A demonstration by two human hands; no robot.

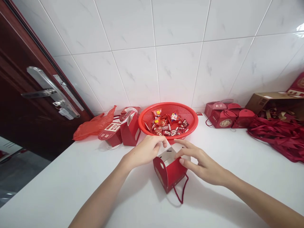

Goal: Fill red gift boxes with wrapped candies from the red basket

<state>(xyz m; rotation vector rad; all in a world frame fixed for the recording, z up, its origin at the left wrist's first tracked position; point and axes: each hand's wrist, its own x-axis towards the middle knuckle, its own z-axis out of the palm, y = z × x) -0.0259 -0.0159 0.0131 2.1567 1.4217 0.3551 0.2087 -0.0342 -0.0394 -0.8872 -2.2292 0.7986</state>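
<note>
A small red paper gift box (174,173) stands on the white table before me with its top flaps apart, showing a white inside. From its side hangs a dark red cord handle (183,191). My left hand (145,150) is at the far left edge of the box, its fingers curled over a flap. On the other side my right hand (199,161) pinches the box wall, thumb outside and fingers over the rim. Just behind the box is a red plastic basket (194,126) holding several wrapped candies (163,129).
Left of the basket stand open red boxes (130,130) beside a red plastic bag (93,128). At the right are closed gift boxes (223,118), a heap of dark red ribbons (277,139) and a cardboard box (256,101). A tiled wall (178,72) bounds the table; a door (30,104) is left.
</note>
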